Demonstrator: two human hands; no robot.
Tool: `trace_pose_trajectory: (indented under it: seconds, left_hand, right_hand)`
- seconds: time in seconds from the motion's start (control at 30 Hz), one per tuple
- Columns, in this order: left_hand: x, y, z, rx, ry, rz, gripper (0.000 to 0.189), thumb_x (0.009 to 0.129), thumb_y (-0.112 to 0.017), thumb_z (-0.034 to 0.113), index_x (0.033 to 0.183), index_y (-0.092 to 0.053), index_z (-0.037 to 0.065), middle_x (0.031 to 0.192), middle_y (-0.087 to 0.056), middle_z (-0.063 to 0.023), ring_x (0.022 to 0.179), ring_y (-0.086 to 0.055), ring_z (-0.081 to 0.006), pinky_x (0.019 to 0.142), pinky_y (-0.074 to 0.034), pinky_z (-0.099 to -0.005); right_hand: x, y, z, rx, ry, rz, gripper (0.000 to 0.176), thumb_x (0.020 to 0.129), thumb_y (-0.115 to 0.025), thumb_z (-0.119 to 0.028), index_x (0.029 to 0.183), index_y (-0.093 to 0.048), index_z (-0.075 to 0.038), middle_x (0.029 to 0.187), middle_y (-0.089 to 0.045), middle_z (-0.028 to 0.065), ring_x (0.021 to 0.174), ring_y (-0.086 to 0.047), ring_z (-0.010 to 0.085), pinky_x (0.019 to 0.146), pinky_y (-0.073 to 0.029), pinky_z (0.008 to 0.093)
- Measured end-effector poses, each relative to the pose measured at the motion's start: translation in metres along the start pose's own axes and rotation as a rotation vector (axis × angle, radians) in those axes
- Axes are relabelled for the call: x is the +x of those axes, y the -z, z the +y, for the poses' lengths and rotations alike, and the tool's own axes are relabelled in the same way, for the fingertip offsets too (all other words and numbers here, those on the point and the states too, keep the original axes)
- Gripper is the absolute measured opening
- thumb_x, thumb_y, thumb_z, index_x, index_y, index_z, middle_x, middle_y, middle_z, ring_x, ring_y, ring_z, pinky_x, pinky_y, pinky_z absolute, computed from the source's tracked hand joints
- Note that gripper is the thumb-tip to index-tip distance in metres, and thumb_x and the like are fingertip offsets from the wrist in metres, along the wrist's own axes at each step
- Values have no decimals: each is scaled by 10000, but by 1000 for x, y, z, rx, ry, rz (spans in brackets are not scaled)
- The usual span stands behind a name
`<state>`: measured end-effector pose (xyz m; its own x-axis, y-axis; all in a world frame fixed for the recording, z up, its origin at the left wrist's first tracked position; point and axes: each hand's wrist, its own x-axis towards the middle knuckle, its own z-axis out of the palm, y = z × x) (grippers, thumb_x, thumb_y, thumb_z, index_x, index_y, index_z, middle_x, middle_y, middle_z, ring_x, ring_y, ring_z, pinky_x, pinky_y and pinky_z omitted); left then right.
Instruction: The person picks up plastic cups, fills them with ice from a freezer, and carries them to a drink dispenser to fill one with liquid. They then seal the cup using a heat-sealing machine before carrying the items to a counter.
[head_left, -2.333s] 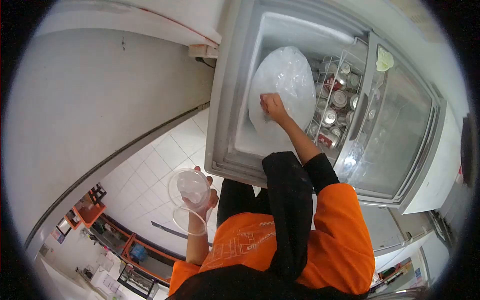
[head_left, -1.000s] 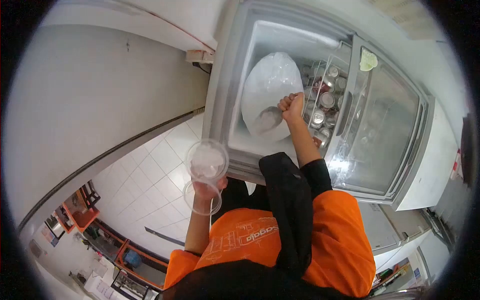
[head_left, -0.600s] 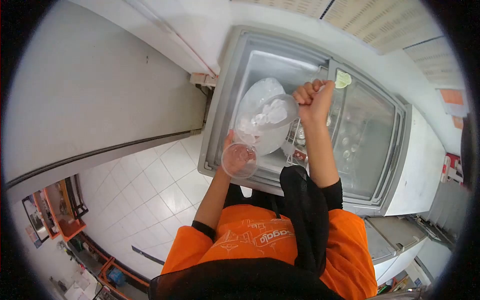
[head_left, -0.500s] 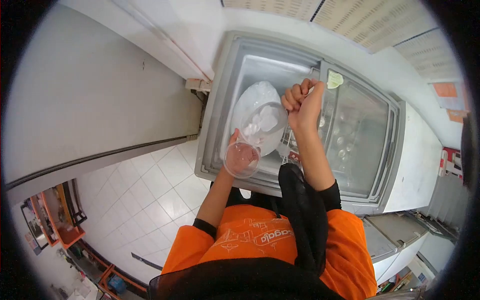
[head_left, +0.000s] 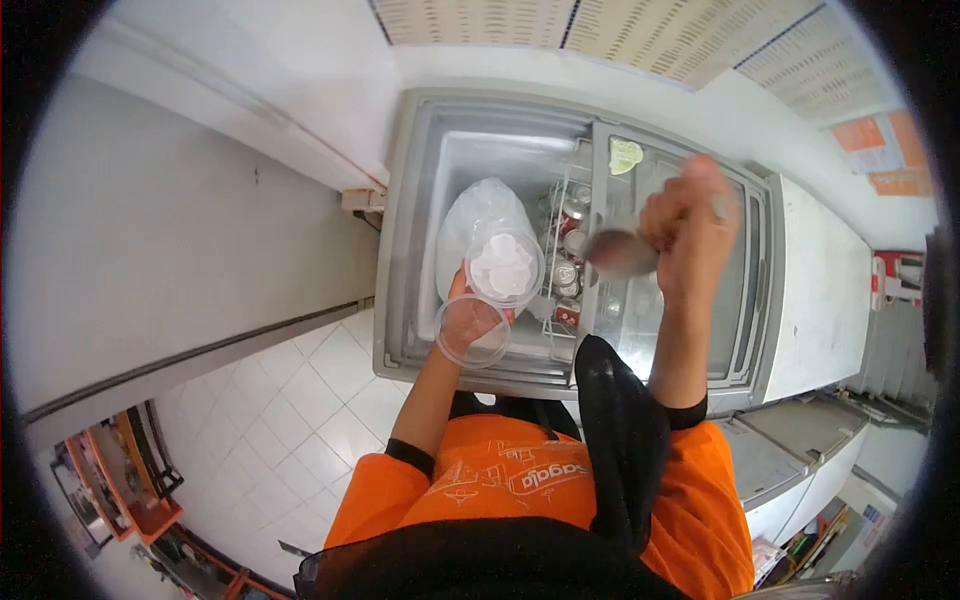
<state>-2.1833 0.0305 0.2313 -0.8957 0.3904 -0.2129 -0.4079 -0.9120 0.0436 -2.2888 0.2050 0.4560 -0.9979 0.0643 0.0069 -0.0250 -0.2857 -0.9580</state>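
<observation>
My left hand point(head_left: 468, 322) holds a clear plastic cup point(head_left: 505, 268) filled with ice, over a large bag of ice point(head_left: 470, 215) inside the chest freezer point(head_left: 400, 230). An empty clear cup point(head_left: 472, 345) sits against the same hand, nearer my body. Raised over the glass lid, my right hand point(head_left: 690, 225) is closed round a scoop or large spoon point(head_left: 622, 254), blurred by motion. Its bowl points left, apart from the cup.
Drink cans point(head_left: 567, 272) stand in a wire rack right of the bag. The sliding glass lid point(head_left: 740, 250) covers the freezer's right side and bears a pale green sticker point(head_left: 625, 155). Printed sheets point(head_left: 650, 35) hang on the wall; a large grey panel point(head_left: 200, 240) is at left.
My right hand has moved right, away from the cups, and the scoop now shows. The ice-filled cup now stands more upright, its opening facing the camera. The view has shifted, showing the cans more fully.
</observation>
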Motion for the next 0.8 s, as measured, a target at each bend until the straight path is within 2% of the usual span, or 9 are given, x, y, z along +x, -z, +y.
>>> trace_pose_trajectory:
  seconds: [0.07,0.1,0.17,0.23,0.47,0.57,0.7,0.77,0.8]
  left_hand:
    - [8,-11,-2,14,30,-14,563,857,-319,495,1161,-464,43,886,-597,-168,548,-564,-290,506,-484,-406]
    - [14,-11,-7,16,49,-24,563,857,-319,495,1161,-464,43,886,-597,-168,548,-564,-290,506,-484,-406]
    - [30,-10,-19,518,-166,-33,560,853,-326,492,1140,-480,37,863,-598,-165,570,-566,-293,500,-477,-405]
    - [48,-21,-31,365,-27,-33,551,851,-338,489,1126,-489,36,856,-598,-165,586,-568,-296,501,-476,-402]
    - [115,5,-95,-1,470,-19,589,831,-384,546,1116,-512,46,849,-603,-155,637,-572,-305,584,-482,-399]
    - [126,15,-114,-85,509,-85,651,824,-358,594,1178,-471,58,921,-600,-144,657,-577,-281,616,-477,-383]
    - [106,-5,-101,186,617,156,489,892,-314,453,1198,-446,95,1077,-549,-105,754,-575,-236,583,-478,-356]
    - [80,6,-82,12,649,-186,494,895,-354,421,1255,-392,84,1135,-526,-118,816,-587,-217,651,-494,-365]
    - [67,11,-70,13,645,-183,494,895,-354,421,1255,-392,84,1135,-526,-118,816,-587,-217,651,-494,-365]
  right_hand:
    - [-1,20,14,-593,-139,-151,200,823,-598,-249,803,-541,-59,499,-463,0,440,-404,36,383,-270,213]
    - [-6,31,27,-676,-134,-271,212,830,-586,-258,848,-551,-50,520,-491,0,452,-425,44,397,-293,213]
    - [-15,55,51,-766,-123,-365,233,837,-575,-267,893,-561,-41,542,-519,-1,465,-445,52,410,-317,214]
    - [-23,79,62,-648,-392,-408,232,844,-560,-254,896,-561,-28,539,-537,7,475,-455,53,437,-354,220]
    - [-25,134,47,-867,-266,-188,141,827,-536,-125,817,-537,16,576,-591,82,504,-530,84,474,-392,229]
    - [-18,164,54,-945,-164,-118,155,759,-554,-100,792,-535,50,580,-603,157,567,-636,217,508,-471,292]
    - [0,205,72,-1010,-119,-11,162,728,-558,-85,734,-522,73,564,-593,171,527,-627,223,492,-481,298]
    - [6,220,83,-1070,-102,0,169,726,-557,-84,736,-525,81,568,-593,176,515,-624,227,489,-484,300]
    - [7,226,89,-1094,-115,28,173,725,-555,-84,738,-531,87,566,-592,180,510,-623,228,491,-485,300]
